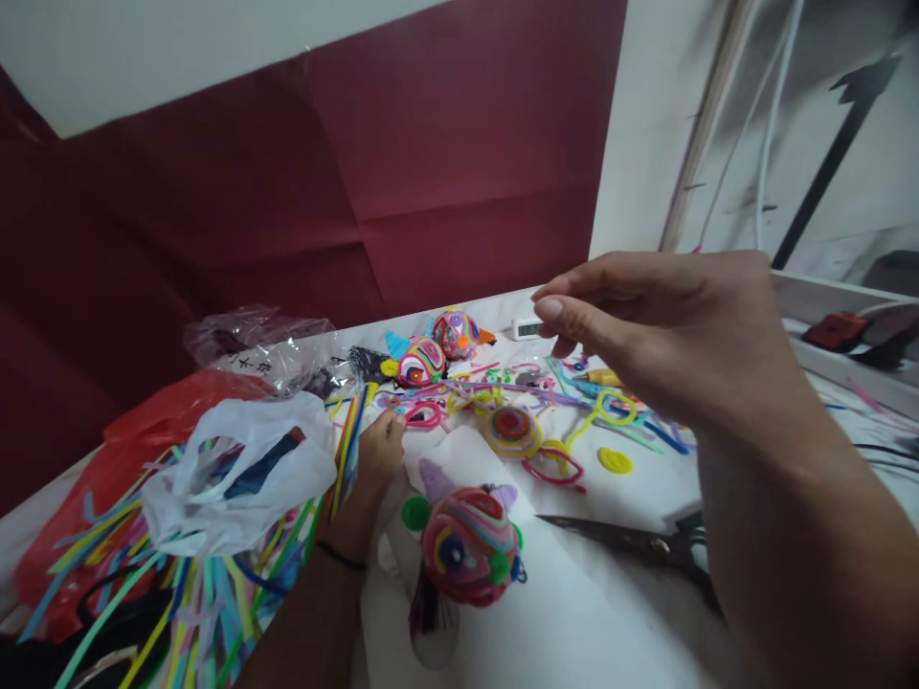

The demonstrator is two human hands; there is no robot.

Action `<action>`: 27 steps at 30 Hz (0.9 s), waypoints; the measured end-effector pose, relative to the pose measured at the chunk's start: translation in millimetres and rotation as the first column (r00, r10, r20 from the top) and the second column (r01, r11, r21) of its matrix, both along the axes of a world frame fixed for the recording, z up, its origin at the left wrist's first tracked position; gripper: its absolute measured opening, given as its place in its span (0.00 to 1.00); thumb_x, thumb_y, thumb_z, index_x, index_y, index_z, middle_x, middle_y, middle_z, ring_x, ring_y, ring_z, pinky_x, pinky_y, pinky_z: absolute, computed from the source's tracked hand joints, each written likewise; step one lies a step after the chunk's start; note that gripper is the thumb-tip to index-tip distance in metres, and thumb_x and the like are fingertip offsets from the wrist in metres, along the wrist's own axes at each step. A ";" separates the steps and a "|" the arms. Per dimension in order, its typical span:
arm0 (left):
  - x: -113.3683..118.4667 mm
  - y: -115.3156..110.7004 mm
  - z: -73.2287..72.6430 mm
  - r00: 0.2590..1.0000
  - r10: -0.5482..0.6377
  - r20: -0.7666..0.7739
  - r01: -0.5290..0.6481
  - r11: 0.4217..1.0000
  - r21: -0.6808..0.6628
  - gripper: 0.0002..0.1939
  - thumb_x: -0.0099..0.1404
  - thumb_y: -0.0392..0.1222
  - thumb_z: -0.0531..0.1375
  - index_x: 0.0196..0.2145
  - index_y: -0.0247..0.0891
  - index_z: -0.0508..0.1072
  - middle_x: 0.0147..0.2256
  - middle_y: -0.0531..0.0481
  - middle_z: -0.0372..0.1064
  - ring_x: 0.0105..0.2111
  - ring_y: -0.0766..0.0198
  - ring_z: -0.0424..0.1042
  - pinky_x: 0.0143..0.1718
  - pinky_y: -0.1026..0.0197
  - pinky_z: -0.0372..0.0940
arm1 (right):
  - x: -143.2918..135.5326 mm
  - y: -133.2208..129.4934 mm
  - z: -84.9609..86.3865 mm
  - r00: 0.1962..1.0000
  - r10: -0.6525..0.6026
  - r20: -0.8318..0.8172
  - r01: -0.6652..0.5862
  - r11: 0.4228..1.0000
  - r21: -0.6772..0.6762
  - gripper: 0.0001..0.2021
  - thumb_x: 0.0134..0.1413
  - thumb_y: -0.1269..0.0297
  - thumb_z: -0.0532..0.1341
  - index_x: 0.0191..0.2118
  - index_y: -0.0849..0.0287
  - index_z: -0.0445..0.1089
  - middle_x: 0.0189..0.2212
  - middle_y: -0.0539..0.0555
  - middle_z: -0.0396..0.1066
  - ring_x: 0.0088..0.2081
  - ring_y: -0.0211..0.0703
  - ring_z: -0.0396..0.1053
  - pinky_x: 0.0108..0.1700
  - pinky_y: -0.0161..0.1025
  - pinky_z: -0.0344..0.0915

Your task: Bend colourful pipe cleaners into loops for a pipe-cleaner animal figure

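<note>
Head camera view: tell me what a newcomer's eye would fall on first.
Probably the swirled multicoloured ball with lilac peaks, low and near the middle on white paper. Next, the right hand, raised large at the right, and the dark red sheet behind. Bright strips fan out at lower left.

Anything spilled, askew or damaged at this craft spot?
No liquid spill or breakage visible. Untidy bits: long multicoloured craft stems fan out messily from under a white plastic bag at left; the dark-red backing sheet is creased, not flat.

Multicoloured eared ball (472, 547), on white sheet (567, 612)
</note>
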State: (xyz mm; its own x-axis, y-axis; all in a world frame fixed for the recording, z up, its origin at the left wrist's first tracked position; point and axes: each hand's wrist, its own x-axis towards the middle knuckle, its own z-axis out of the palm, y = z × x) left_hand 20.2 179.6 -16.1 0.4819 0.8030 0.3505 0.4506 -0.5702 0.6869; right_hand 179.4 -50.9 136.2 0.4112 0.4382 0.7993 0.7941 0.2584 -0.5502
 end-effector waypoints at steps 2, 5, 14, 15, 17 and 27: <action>-0.9 0.4 -2.4 1.000 0.013 -0.026 -0.012 0.999 0.048 0.14 0.60 0.40 0.50 0.17 0.40 0.57 0.15 0.57 0.53 0.19 0.67 0.56 0.23 0.64 0.50 | -1.1 2.1 -3.0 0.999 -0.018 0.040 0.019 1.000 -0.016 0.05 0.50 0.64 0.63 0.27 0.58 0.74 0.20 0.49 0.71 0.21 0.37 0.67 0.20 0.33 0.62; -2.3 -0.4 -5.1 0.998 0.036 -0.049 -0.031 0.994 0.108 0.14 0.60 0.37 0.50 0.17 0.40 0.56 0.17 0.56 0.54 0.20 0.66 0.56 0.24 0.63 0.49 | -2.6 6.0 -7.6 0.997 -0.021 0.075 0.025 0.998 -0.060 0.08 0.50 0.59 0.63 0.29 0.58 0.74 0.21 0.50 0.72 0.21 0.39 0.69 0.21 0.33 0.63; -2.8 4.3 -12.2 0.994 0.081 -0.067 -0.068 0.982 0.176 0.14 0.62 0.36 0.48 0.19 0.41 0.57 0.19 0.54 0.57 0.22 0.64 0.59 0.25 0.63 0.50 | -4.5 17.9 -15.9 0.978 -0.017 0.208 0.079 0.953 -0.292 0.09 0.52 0.60 0.60 0.29 0.58 0.74 0.22 0.50 0.73 0.22 0.39 0.69 0.23 0.33 0.61; -2.4 4.5 -13.0 0.994 0.077 -0.072 -0.063 0.982 0.178 0.13 0.62 0.37 0.48 0.19 0.40 0.58 0.19 0.54 0.57 0.22 0.64 0.59 0.25 0.63 0.50 | -0.9 21.8 -19.9 0.975 0.013 0.223 0.069 0.932 -0.356 0.09 0.53 0.60 0.59 0.30 0.58 0.74 0.23 0.50 0.74 0.23 0.39 0.70 0.24 0.33 0.61; -1.6 4.2 -13.9 0.994 0.069 -0.081 -0.052 0.981 0.185 0.13 0.62 0.37 0.48 0.20 0.40 0.59 0.19 0.54 0.58 0.22 0.65 0.59 0.25 0.63 0.50 | 9.1 32.4 -31.7 0.962 0.089 0.258 0.059 0.856 -0.514 0.08 0.53 0.61 0.59 0.34 0.57 0.74 0.26 0.50 0.75 0.26 0.40 0.71 0.27 0.34 0.63; -0.6 0.7 -14.0 0.995 0.055 -0.089 -0.035 0.976 0.216 0.10 0.61 0.35 0.48 0.22 0.40 0.62 0.21 0.52 0.62 0.25 0.63 0.63 0.27 0.63 0.52 | 22.6 68.7 -73.2 0.928 0.182 0.326 0.235 0.395 -0.888 0.20 0.47 0.67 0.60 0.49 0.57 0.69 0.42 0.58 0.73 0.42 0.49 0.71 0.40 0.39 0.64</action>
State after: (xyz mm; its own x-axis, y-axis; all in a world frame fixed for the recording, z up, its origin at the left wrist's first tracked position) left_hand 19.6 180.3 -30.2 0.4858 0.7362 0.4711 0.5358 -0.6767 0.5050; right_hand 202.0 17.8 62.9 0.2524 0.9676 0.0035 0.9570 -0.2491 -0.1483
